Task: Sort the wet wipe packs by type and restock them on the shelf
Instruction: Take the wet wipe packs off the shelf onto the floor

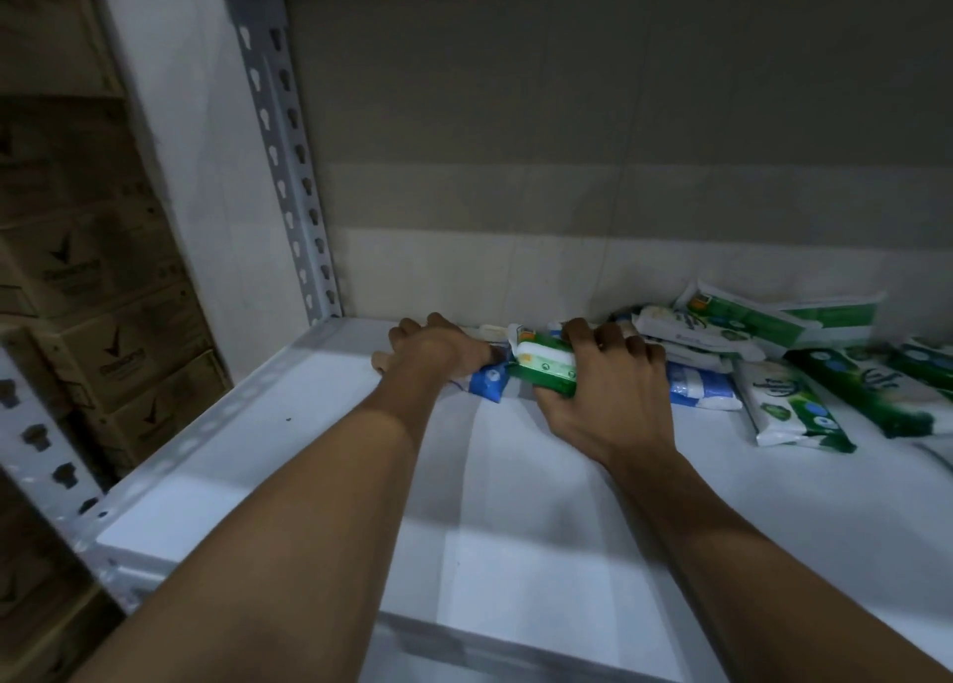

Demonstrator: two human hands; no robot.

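Observation:
Both my arms reach deep onto a white metal shelf [289, 455]. My right hand [606, 388] grips a green and white wet wipe pack [546, 368], fingers over its top and thumb under its near edge. My left hand [430, 347] lies palm down by the back wall, its fingers reaching toward a blue and white pack [487, 380] that lies just right of it; whether they hold it is hidden. Another blue pack [701, 386] shows behind my right hand. Several green and white packs [794, 409] lie loose at the right.
A perforated grey upright [289, 166] stands at the shelf's back left corner, and another [36, 424] at the front left. Stacked brown cartons [103, 290] fill the space left of the rack. A tiled wall [567, 166] closes the back. The shelf's near half is bare white.

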